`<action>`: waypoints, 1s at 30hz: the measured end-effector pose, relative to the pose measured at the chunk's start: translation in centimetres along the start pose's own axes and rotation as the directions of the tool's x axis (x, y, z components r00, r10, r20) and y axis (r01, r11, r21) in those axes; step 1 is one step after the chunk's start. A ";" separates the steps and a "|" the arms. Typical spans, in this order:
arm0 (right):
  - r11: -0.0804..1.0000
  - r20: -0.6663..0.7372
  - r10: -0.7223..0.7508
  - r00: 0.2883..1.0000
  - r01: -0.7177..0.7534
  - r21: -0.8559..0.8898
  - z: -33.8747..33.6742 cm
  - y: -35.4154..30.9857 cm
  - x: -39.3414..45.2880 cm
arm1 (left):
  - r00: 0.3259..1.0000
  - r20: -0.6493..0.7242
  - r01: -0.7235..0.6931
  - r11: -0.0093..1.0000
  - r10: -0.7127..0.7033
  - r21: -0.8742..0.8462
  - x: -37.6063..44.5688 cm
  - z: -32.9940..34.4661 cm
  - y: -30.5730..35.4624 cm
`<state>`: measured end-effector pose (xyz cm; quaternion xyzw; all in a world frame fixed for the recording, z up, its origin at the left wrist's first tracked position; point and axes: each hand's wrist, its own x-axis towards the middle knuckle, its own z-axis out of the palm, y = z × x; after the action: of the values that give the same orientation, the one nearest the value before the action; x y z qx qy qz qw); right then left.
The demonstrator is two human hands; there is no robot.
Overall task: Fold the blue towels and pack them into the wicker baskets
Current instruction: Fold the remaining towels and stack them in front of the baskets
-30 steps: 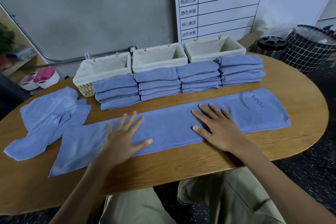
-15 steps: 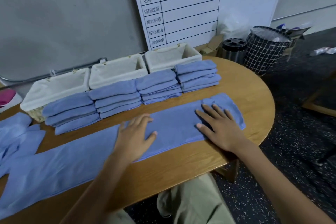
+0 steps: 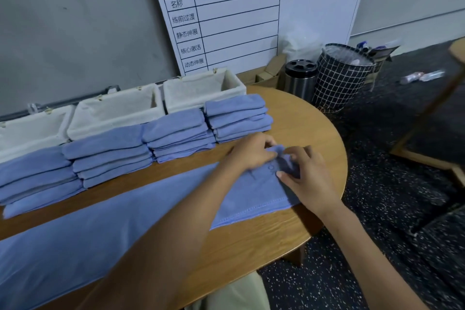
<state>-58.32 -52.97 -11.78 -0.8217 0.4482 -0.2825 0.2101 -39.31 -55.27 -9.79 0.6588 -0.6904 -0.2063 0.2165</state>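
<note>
A long blue towel [image 3: 120,229] is spread lengthwise along the near part of the wooden table [image 3: 309,133], with its right end bunched up near the table's rounded end. That bunched end is gripped by the left hand [image 3: 251,151], fingers curled into the cloth, and pinched from the other side by the right hand [image 3: 305,176]. Behind the towel, four stacks of folded blue towels [image 3: 173,136] are lined up in a row. Three cloth-lined wicker baskets [image 3: 201,90] are set just behind the stacks, against the wall. A white schedule board [image 3: 251,15] is leaned on the wall, with a metal canister [image 3: 299,79] and a black grid-patterned bin [image 3: 342,78] beside it on the floor.
</note>
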 end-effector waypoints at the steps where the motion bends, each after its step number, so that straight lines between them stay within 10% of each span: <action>1: 0.999 0.015 0.039 0.999 -0.039 -0.022 -0.2 0.1 0.2 | 1.000 0.031 0.004 0.998 -0.002 -0.063 0.4 -0.3 0.4; 12: 0.985 0.101 0.169 0.980 -0.165 -0.053 -1.1 -0.4 0.5 | 0.997 0.058 -0.039 0.952 0.059 -0.304 -0.5 -4.9 0.7; 19: 0.867 0.068 0.099 0.993 -0.119 0.483 -1.8 -2.8 -0.6 | 0.988 -0.126 -0.117 0.973 0.093 -0.197 -2.3 -6.3 -1.6; 30: 0.801 0.153 -0.213 0.965 0.083 0.593 3.1 -18.8 -1.4 | 0.954 0.042 0.244 0.687 -0.297 -0.685 -15.0 -16.9 -6.8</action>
<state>-45.27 -41.94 -3.26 -0.7760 0.2496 -0.3323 0.4745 -23.56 -40.62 -0.22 0.6340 -0.4530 -0.4510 0.4352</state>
